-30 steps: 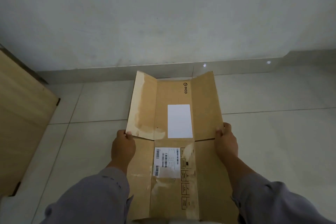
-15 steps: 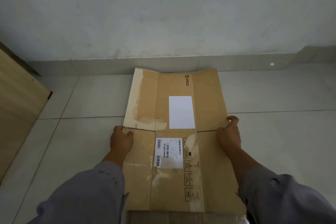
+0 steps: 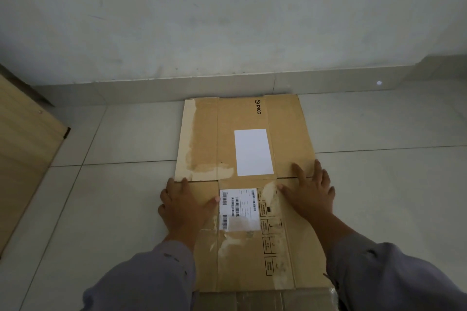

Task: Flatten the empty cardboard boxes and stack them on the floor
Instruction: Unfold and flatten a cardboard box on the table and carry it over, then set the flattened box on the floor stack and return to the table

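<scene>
My left hand (image 3: pixel 183 206) lies flat with straight fingers (image 3: pixel 174 188), pressing down on the left side of the cardboard box (image 3: pixel 252 184). My right hand (image 3: pixel 309 193) lies flat too, its fingers (image 3: pixel 298 170) spread wide, pressing on the right side. Neither hand grips anything. The box is squashed flat on the floor (image 3: pixel 113 184), with its far end just beside the wall (image 3: pixel 227 20). It has a plain white label (image 3: pixel 253 151) past my hands and a barcode sticker (image 3: pixel 238 208) between them. More cardboard (image 3: pixel 265 300) peeks out from under the near end. My grey sleeves (image 3: pixel 394 278) show at the bottom. A wooden board (image 3: pixel 22 154) stands at the left.
</scene>
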The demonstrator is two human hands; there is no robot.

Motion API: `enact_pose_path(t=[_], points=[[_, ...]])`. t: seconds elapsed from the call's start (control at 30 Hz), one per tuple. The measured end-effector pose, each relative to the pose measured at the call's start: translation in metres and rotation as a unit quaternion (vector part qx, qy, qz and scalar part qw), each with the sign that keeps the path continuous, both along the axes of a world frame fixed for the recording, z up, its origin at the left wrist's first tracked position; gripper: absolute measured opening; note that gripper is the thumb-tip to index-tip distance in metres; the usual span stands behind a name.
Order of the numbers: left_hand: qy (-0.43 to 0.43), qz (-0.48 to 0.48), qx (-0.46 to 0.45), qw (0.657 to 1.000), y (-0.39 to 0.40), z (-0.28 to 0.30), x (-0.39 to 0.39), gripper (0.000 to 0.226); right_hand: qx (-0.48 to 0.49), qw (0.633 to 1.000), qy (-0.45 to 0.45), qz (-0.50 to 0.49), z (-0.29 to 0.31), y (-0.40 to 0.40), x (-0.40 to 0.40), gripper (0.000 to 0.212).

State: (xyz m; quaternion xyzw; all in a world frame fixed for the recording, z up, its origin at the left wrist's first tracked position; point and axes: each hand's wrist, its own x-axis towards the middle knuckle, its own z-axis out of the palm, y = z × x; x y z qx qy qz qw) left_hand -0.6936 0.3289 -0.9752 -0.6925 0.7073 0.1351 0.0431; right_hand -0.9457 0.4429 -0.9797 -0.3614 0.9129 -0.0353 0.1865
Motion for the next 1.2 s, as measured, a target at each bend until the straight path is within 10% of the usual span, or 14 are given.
enact_pose_path(t=[0.6, 1.2], points=[[0.039, -0.162, 0.039, 0.985, 0.038, 0.097, -0.034, 0.037, 0.030, 0.998, -0.015, 0.060, 0.101, 0.003, 0.045, 0.035], [0.063, -0.243, 0.040, 0.967, 0.112, 0.573, 0.010, 0.032, -0.008, 0.991, -0.055, 0.121, 0.581, 0.065, 0.119, 0.033]])
